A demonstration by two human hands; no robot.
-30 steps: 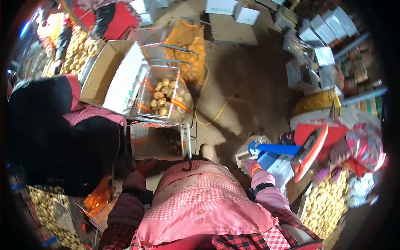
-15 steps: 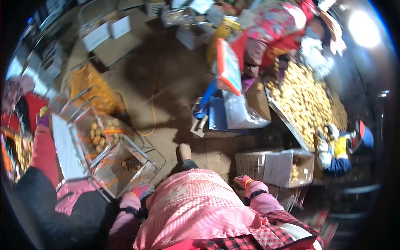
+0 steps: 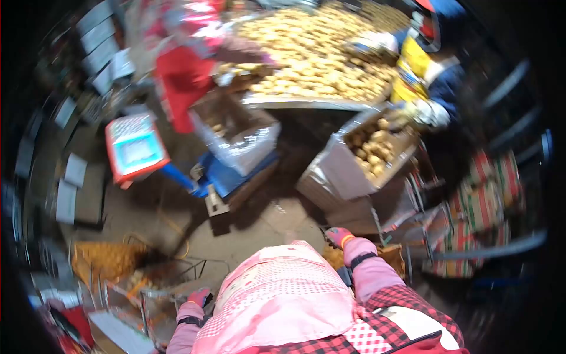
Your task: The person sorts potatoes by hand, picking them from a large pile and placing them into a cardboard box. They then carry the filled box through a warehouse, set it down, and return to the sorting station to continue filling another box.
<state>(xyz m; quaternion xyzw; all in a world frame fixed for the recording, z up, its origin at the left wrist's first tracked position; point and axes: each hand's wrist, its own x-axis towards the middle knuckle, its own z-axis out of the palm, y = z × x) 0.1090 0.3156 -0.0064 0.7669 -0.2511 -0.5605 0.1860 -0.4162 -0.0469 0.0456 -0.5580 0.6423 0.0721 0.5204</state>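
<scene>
My left hand (image 3: 200, 297), in a pink and grey glove, hangs low beside my pink checked apron (image 3: 277, 277). Its fingers look loosely apart, with nothing visible in them, near the metal frame of a bag stand. My right hand (image 3: 339, 237), gloved alike, is in front of my right hip. Blur hides how far its fingers are curled and whether anything is in them. Just beyond it stands a carton (image 3: 348, 177) lined with plastic and partly filled with potatoes (image 3: 374, 154). An orange-brown bag (image 3: 394, 258) is beside my right forearm.
Potatoes cover a sorting table (image 3: 318, 104) ahead. A co-worker's red apron (image 3: 184, 82) is at its left; another person's gloved hand (image 3: 421, 113) reaches the carton. A scale display (image 3: 137, 147) and plastic-lined box (image 3: 242, 133) stand left, striped sacks (image 3: 480, 206) right.
My view has turned right, so the scale and potato table sit further left. The potato-filled carton and striped sacks have come into clearer view. Both my hands remain low at my sides.
</scene>
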